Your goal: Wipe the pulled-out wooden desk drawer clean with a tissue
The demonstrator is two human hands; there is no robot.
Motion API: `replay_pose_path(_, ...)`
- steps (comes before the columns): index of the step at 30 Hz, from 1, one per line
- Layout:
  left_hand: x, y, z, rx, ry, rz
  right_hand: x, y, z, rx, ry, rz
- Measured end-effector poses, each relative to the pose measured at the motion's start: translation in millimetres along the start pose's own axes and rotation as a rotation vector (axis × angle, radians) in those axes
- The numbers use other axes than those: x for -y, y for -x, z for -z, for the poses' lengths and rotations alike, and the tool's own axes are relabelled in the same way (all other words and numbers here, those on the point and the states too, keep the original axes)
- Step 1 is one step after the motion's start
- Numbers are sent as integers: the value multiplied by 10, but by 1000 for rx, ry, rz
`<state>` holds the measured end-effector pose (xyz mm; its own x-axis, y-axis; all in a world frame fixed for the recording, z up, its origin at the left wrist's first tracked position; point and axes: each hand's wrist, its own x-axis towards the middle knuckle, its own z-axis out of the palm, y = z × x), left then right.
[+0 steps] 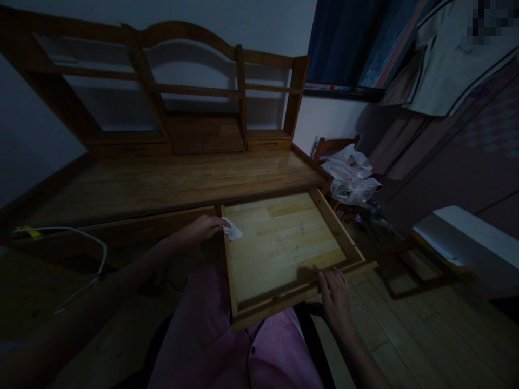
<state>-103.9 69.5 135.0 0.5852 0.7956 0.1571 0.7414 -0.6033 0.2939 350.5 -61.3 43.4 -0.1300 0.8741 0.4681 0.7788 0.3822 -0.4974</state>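
Note:
A wooden drawer (279, 254) is pulled out of the desk (194, 175) over my lap, and its pale bottom board shows. My left hand (206, 226) is at the drawer's left side wall near the desk, closed on a white tissue (232, 229) that hangs over the inner side of that wall. My right hand (334, 289) rests on the drawer's front panel toward its right end, fingers curled over the top edge and thumb against the outside.
A shelf hutch (194, 89) stands at the desk's back. A white cable (101, 246) loops at the left. Plastic bags (351, 173) lie on a chair to the right. A white box (478, 243) sits on a low wooden stool (405, 292). Clothes (446, 65) hang at upper right.

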Motion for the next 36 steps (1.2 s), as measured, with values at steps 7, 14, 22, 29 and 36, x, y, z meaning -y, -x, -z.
replay_pose_path(7,-24,-3,-21,26,80,42,-36,12,-16,-13,16,8)
replay_pose_path(14,36,81,-124,-30,15,-51,-20,10,-15,-20,19,14)
replay_pose_path(22,-63,100,-124,35,-252,-28,0,-3,7,-15,23,14)
replay_pose_path(29,-115,98,-151,42,-494,-135,-12,11,-3,-19,30,34)
replay_pose_path(36,-128,146,-189,-29,-555,-225,-19,11,-15,-32,12,30)
